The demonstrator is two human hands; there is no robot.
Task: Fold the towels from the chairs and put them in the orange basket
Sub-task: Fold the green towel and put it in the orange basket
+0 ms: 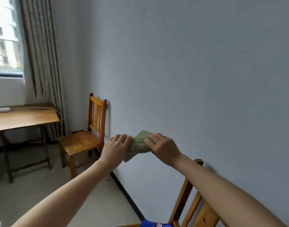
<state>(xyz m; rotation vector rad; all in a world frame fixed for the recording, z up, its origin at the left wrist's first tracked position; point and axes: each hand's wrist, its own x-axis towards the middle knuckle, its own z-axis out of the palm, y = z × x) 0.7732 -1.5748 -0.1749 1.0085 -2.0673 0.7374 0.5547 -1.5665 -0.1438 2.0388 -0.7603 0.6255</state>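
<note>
I see a plain wall [189, 63] filling most of the view, with a window [6, 38] and a striped curtain [40, 63] at the far left. Below the window stands a wooden table [25, 118] carrying a white power strip [1, 109] and its cable. A wooden chair [84, 136] stands against the wall with its seat bare, so as far as I can judge no towel is left on that one. A second chair [192, 202] sits close under my right arm, only its back showing; something blue [150, 224] lies at the bottom edge, and I cannot tell what it is.

The green towel [138, 145] is held up in the air in front of the wall, between both hands, bunched into a small bundle with one corner hanging down. My left hand [116, 146] has its grip closed around the towel's left end. My right hand [163, 148] pinches the right end, fingers curled over the top.

I judge the folding to be partway done: the towel is compact but not yet neat. The orange basket is not in view, so the placing is still ahead, and I cannot tell how many towels remain.
</note>
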